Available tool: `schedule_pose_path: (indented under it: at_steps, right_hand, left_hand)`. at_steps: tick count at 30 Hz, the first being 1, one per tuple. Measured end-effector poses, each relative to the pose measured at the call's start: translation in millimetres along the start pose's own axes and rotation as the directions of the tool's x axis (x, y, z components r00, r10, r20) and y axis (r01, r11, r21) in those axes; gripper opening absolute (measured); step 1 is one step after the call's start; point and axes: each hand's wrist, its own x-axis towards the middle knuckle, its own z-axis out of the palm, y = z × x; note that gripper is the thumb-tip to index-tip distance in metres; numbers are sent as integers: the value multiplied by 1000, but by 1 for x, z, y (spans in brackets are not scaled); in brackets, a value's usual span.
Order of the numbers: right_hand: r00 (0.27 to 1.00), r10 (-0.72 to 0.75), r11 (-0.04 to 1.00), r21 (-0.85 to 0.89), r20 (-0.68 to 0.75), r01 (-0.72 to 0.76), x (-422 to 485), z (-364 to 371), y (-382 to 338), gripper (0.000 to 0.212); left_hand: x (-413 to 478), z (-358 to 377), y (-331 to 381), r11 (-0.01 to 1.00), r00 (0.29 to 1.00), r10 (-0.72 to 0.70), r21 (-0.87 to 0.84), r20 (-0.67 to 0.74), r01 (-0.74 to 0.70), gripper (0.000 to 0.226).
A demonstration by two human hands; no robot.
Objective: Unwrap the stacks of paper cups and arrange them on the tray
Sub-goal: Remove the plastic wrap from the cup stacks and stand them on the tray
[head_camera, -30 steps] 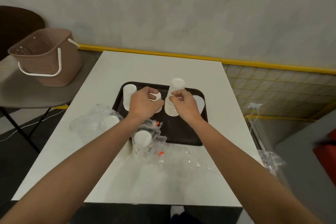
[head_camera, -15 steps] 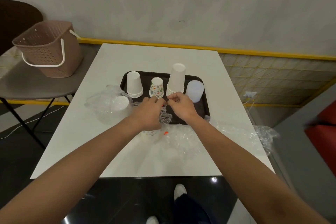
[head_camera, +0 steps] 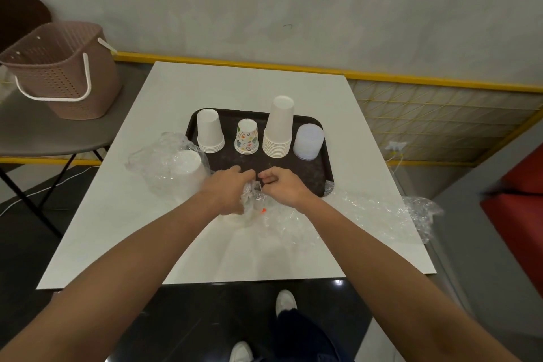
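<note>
On the dark tray (head_camera: 318,173) stand a short white cup stack (head_camera: 209,131), a patterned cup stack (head_camera: 247,137), a tall white cup stack (head_camera: 278,128) and a translucent cup stack (head_camera: 308,140), all upside down in a row. My left hand (head_camera: 229,189) and my right hand (head_camera: 282,186) meet at the tray's near edge, both pinching the clear plastic wrap (head_camera: 252,195) of a stack that my left hand mostly hides. Left of the tray, another white stack (head_camera: 188,169) stands inside its clear wrapper.
Crumpled empty wrappers (head_camera: 379,211) lie on the white table (head_camera: 235,85) to the right, reaching its right edge. A brown basket (head_camera: 63,70) sits on a grey side table at the left. My shoes show on the dark floor below the table.
Both hands left the cups on the tray and drew back to its near edge, taking hold of a wrapped stack's plastic. The camera view pulled back and tilted down.
</note>
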Motion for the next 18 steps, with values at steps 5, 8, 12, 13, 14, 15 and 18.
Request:
schedule_pose_path:
  at_steps: [5, 8, 12, 13, 14, 15, 18]
  right_hand:
    - [999, 32, 999, 43, -12, -32, 8, 0, 7, 40]
    - [996, 69, 986, 158, -64, -58, 13, -3, 8, 34]
    - [976, 216, 892, 406, 6, -200, 19, -6, 6, 42]
    - [972, 233, 866, 449, 30, -222, 19, -6, 6, 46]
    - [971, 233, 847, 479, 52, -229, 19, -6, 7, 47]
    - [973, 223, 829, 513, 63, -224, 18, -6, 7, 47]
    - [976, 195, 738, 640, 100, -214, 12, -9, 6, 41]
  left_hand:
    - [1, -17, 0, 998, 999, 5, -58, -52, -8, 65]
    - [0, -33, 1, 996, 993, 22, -86, -116, -32, 62]
    - [-3, -58, 3, 993, 985, 32, -105, -171, -50, 64]
    - [-3, -65, 3, 993, 982, 32, -108, -186, -53, 65]
    - [-3, -73, 3, 992, 979, 33, -114, -201, -57, 67]
    - [-4, -80, 2, 989, 976, 34, -130, -215, -63, 69]
    - [-4, -97, 1, 975, 967, 21, -210, -253, -76, 73]
